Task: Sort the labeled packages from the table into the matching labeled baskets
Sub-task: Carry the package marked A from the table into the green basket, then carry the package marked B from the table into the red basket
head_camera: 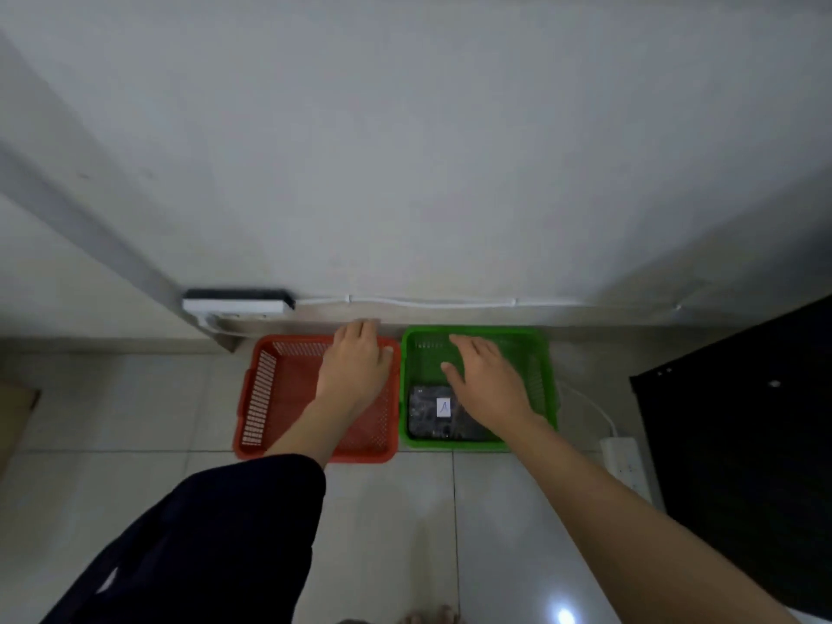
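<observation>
Two baskets stand side by side on the tiled floor against the wall. The red basket (261, 398) on the left shows nothing inside where it is visible. The green basket (535, 353) on the right holds a dark package (425, 414) with a white label marked "A", lying in its near left corner. My left hand (355, 367) hovers over the red basket, fingers extended and together, holding nothing. My right hand (486, 376) is spread over the green basket, just right of the package, holding nothing.
A white power strip (236, 306) lies at the base of the wall behind the red basket, its cable running right along the skirting. Another power strip (628, 466) lies on the floor right of the green basket. A black piece of furniture (743, 434) fills the right side.
</observation>
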### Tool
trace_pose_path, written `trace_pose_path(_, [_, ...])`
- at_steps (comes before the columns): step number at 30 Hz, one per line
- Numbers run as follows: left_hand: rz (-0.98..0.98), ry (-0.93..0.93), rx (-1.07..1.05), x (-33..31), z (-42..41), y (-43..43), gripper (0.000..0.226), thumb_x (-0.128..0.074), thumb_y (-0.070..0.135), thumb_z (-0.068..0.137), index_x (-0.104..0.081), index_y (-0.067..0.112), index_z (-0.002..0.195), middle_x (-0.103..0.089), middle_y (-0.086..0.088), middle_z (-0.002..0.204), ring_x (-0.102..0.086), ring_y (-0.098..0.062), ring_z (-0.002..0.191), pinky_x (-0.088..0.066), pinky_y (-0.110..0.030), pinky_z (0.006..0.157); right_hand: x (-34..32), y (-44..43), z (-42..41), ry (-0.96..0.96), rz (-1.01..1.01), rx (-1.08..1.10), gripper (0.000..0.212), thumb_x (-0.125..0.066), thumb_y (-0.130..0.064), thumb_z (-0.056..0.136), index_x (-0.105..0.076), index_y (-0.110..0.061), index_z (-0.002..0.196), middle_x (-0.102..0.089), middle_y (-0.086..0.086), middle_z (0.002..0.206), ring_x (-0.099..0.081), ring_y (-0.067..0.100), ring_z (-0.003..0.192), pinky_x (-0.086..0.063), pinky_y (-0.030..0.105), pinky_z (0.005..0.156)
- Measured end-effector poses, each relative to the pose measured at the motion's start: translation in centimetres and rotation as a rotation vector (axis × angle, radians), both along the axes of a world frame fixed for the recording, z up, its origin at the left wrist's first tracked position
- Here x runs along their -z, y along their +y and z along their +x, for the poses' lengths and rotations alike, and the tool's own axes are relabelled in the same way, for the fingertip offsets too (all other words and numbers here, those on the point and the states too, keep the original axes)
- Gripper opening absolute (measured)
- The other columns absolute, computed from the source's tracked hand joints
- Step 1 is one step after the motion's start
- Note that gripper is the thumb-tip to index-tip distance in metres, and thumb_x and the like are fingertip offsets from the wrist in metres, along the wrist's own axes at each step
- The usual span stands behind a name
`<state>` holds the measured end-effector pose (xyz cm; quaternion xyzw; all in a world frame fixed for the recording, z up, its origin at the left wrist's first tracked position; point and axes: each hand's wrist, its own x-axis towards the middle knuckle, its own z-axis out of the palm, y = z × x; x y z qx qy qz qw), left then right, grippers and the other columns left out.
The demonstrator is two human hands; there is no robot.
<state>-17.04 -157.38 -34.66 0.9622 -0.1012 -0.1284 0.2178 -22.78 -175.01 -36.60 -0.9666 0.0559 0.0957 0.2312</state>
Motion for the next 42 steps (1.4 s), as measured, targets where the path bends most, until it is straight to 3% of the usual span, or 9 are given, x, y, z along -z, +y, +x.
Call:
trace_pose_path(4, [-0.010,-0.039,-0.018,-14.2,-0.7,1.8,0.048,-0.045,0.026,0.093,-0.039,0.010,0.138,-0.048,-0.013,0.138,-0.042,-0.031,0.128,-0.037,-0.043,0.104,-14.2,1.3,1.0,-0.060,-0.020,-0.063,0.039,-0.039,-0.035,0.095,-0.048,-0.013,0.126,-0.058,0.010,0.127,-0.053,0.027,0.113,-0.049,0.039,0.084])
trace_pose_path(10, [-0.075,-0.123,-0.059,-33.7,-3.2,7.1,0.041,-0.044,0.032,0.094,-0.046,0.020,0.133,-0.063,-0.001,0.122,-0.057,-0.024,0.111,-0.046,-0.039,0.092,-33.5,5.7,1.2,-0.162,-0.004,-0.117,0.037,-0.035,-0.040,0.095,-0.052,-0.018,0.119,-0.062,0.002,0.120,-0.060,0.023,0.099,-0.045,0.032,0.072])
trace_pose_path(18, [-0.027,-0.322,-0.178,-49.0,-4.5,18.6,0.035,-0.043,0.039,0.093,-0.053,0.025,0.123,-0.065,0.008,0.113,-0.058,-0.016,0.108,-0.043,-0.030,0.082,-49.0,16.0,2.8,-0.256,0.053,-0.309,0.031,-0.043,-0.041,0.091,-0.057,-0.022,0.111,-0.065,-0.004,0.113,-0.059,0.017,0.096,-0.047,0.033,0.076])
trace_pose_path(27, [0.063,-0.530,-0.293,-56.1,-10.9,39.7,0.036,-0.043,0.038,0.093,-0.054,0.023,0.124,-0.065,0.006,0.117,-0.057,-0.017,0.111,-0.045,-0.033,0.086,-56.5,38.5,0.2,-0.317,0.061,-0.511,0.030,-0.046,-0.040,0.089,-0.057,-0.022,0.110,-0.067,-0.003,0.106,-0.060,0.018,0.094,-0.049,0.034,0.078])
trace_pose_path(33, [0.069,-0.525,-0.453,-55.2,-16.8,56.8,0.035,-0.046,0.039,0.092,-0.056,0.024,0.122,-0.067,0.005,0.108,-0.060,-0.017,0.103,-0.052,-0.035,0.084,-57.2,53.7,-2.5,-0.353,0.196,-0.618,0.028,-0.048,-0.042,0.088,-0.059,-0.024,0.107,-0.067,-0.007,0.102,-0.059,0.013,0.085,-0.046,0.029,0.070])
trace_pose_path(37, [0.085,-0.503,-0.600,-54.7,-19.5,66.0,0.035,-0.047,0.041,0.092,-0.057,0.023,0.120,-0.068,0.004,0.104,-0.061,-0.016,0.097,-0.051,-0.031,0.078,-57.4,62.4,-3.1,-0.340,0.179,-0.716,0.028,-0.049,-0.037,0.089,-0.061,-0.019,0.106,-0.068,0.000,0.103,-0.061,0.018,0.087,-0.050,0.034,0.075])
trace_pose_path(42, [0.038,-0.521,-0.730,-54.1,-20.0,75.7,0.033,-0.049,0.040,0.091,-0.059,0.022,0.117,-0.070,0.003,0.103,-0.063,-0.019,0.098,-0.054,-0.037,0.081,-57.3,73.6,-2.0,-0.329,0.193,-0.806,0.029,-0.050,-0.039,0.089,-0.061,-0.020,0.107,-0.067,-0.003,0.103,-0.061,0.016,0.089,-0.048,0.032,0.077])
